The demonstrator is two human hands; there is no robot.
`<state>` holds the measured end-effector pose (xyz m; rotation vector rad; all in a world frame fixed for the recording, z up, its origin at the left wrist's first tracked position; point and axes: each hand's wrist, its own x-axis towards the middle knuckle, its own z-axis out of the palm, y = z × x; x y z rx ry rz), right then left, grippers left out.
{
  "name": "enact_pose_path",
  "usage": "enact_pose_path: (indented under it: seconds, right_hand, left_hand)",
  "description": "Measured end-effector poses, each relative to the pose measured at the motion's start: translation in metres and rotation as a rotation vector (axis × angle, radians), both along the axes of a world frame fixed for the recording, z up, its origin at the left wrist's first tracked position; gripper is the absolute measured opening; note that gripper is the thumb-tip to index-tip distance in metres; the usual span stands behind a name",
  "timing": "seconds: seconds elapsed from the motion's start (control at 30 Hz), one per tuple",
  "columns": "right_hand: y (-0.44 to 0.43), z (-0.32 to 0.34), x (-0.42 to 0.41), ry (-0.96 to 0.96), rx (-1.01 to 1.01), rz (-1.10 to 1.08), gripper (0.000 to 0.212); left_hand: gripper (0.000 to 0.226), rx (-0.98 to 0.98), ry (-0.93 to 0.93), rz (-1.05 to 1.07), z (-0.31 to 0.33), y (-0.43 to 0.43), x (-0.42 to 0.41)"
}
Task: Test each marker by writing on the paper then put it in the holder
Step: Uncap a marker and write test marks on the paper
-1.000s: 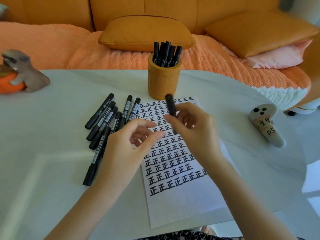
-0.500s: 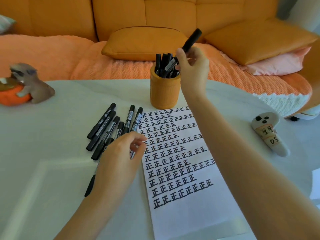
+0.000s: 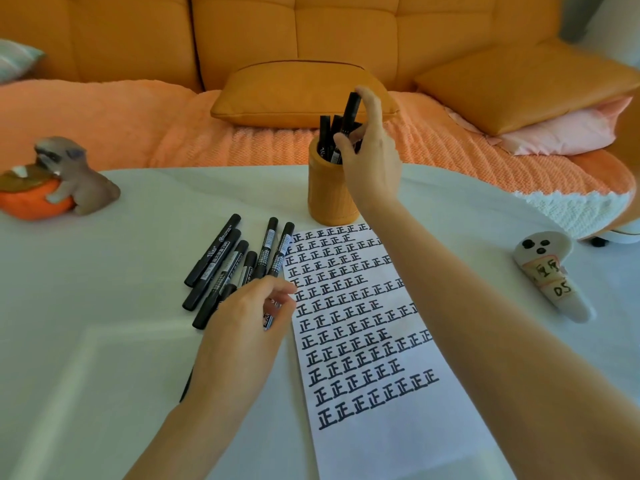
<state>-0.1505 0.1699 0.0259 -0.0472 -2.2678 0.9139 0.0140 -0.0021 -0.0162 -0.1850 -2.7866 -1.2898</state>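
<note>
- Lowered and straightened since half a second ago, the tested marker now stands nearly upright with its lower end among the stored markers, where before it slanted above them; the left hand has barely shifted.
- Nearest, the paper lies just right of the left hand and passes under the right forearm; rows of one repeated character fill most of it, with a blank strip at the near end, so many tests look done.
- Beside it, the left hand sits low with fingers loosely curled over one pen; whether it already grips that pen I cannot tell.
- Ahead and to the left of that hand lie the loose markers, at least six, capped and fanned out; I judge these are the ones left to test.
- Farther off, the right hand pinches the tested marker between thumb and fingers directly over the holder; it is not yet let go, so this pen's drop-off is nearly finished; the next pen appears to be lined up under the left hand.
</note>
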Motion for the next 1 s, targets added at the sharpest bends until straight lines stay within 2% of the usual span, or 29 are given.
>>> enact_pose_path:
  seconds: [0.13,0.23,0.33,0.47,0.57,0.73,0.87,1.0]
  right_hand:
    - [0.000,0.002,-0.004,0.000,0.106,-0.037,0.051]
    - [0.000,0.005,-0.005,-0.068,0.235,-0.062,0.041]
    - [0.000,0.000,-0.003,-0.129,0.302,-0.048,0.042]
    - [-0.001,-0.007,0.009,-0.037,0.235,-0.063,0.047]
    - [-0.001,-0.009,0.034,-0.006,0.134,-0.018,0.035]
    - [0.004,-0.021,0.108,-0.132,-0.025,0.131,0.015]
    - [0.005,-0.029,0.162,-0.235,-0.122,0.175,0.018]
    - [0.009,-0.032,0.192,-0.243,-0.217,0.192,0.019]
  left_hand:
    - [0.016,-0.027,0.016,0.010,-0.002,-0.003,-0.001]
    - [0.016,-0.050,0.030,0.025,-0.002,-0.004,-0.001]
    - [0.015,-0.074,0.043,0.034,0.000,-0.004,-0.001]
    - [0.016,-0.132,0.070,0.060,0.002,-0.005,-0.002]
    - [0.017,-0.200,0.090,0.082,0.001,-0.007,-0.002]
    - [0.022,-0.300,0.103,0.064,0.001,-0.005,0.002]
    - [0.029,-0.370,0.091,0.033,-0.003,-0.004,0.004]
    - [0.033,-0.410,0.063,0.018,-0.005,-0.001,0.006]
